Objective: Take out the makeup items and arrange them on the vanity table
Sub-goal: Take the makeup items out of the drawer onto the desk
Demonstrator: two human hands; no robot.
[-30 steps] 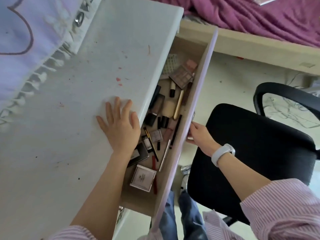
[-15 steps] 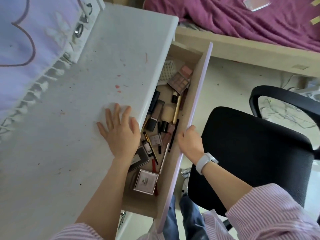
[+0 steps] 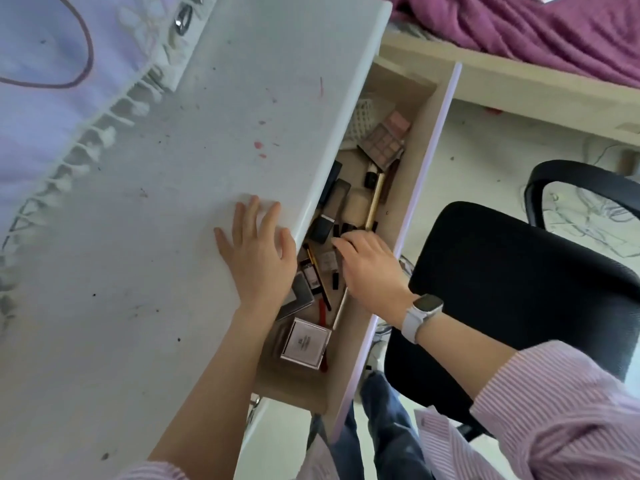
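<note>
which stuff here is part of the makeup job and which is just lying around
Part of the job:
- open wooden drawer with lilac front
- brown eyeshadow palette
- square white boxed compact
- cream makeup brush
- white vanity tabletop
- right hand reaching into the drawer
- left hand flat on the tabletop

Just lying about:
- black office chair
- purple blanket
- lilac fringed cloth

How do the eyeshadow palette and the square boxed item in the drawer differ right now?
The eyeshadow palette lies at the drawer's far end; the square box lies at the near end. The palette shows rows of pink-brown pans; the box shows a pale, printed top with a silvery rim. The palette partly overlaps other items; the box looks thicker. Both still sit in the drawer, untouched by either hand.
</note>
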